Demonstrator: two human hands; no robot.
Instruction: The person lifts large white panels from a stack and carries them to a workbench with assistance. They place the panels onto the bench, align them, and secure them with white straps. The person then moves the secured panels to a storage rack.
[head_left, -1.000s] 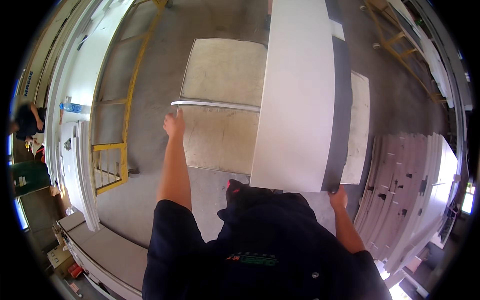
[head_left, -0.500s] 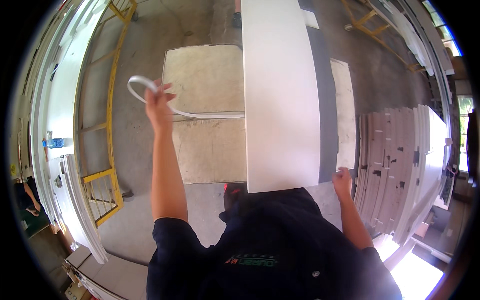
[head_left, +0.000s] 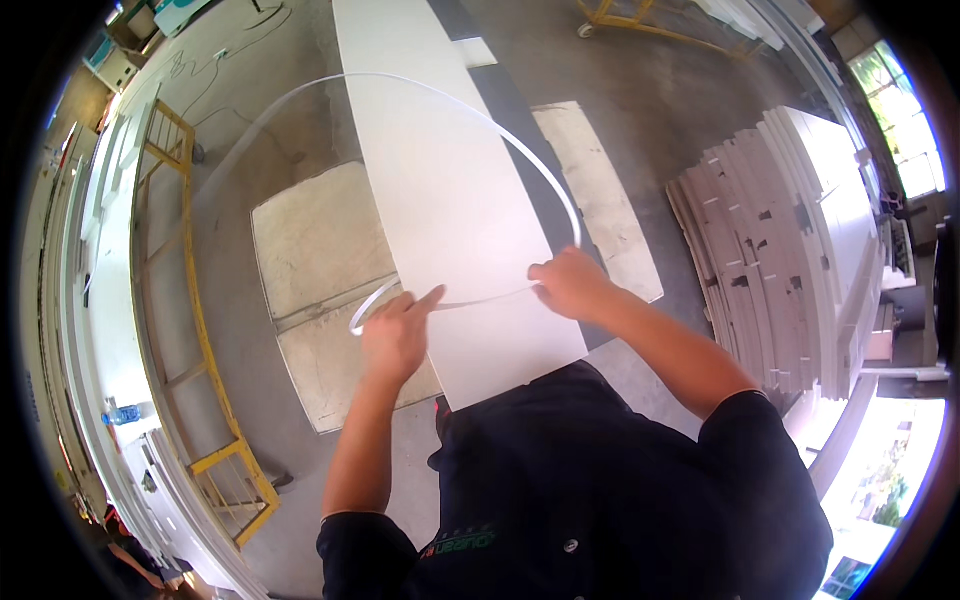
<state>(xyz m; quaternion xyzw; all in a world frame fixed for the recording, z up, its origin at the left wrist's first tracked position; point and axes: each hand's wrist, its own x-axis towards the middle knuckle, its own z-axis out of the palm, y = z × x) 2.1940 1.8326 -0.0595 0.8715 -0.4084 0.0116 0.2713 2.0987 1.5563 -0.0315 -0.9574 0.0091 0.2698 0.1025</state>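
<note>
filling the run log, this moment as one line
left grip: on white strip | right grip: on strip | strip: looped above white panel | yellow frame: at left

I watch through the left one of two fisheye cameras worn side by side on the person's head, and it faces steeply down. The navy fabric shirt [head_left: 610,490] looms closest, filling six o'clock. The bare left hand [head_left: 395,340] and bare right hand [head_left: 580,288] sit close below me, around mid-picture, their forearms entering from seven and four o'clock. The long, flat white panel [head_left: 435,170] narrows away from me between eleven and twelve. My wide lens bows the yellow metal frame [head_left: 202,330] at nine o'clock and reaches the bright window [head_left: 905,130] at two, inside a black rim.
</note>
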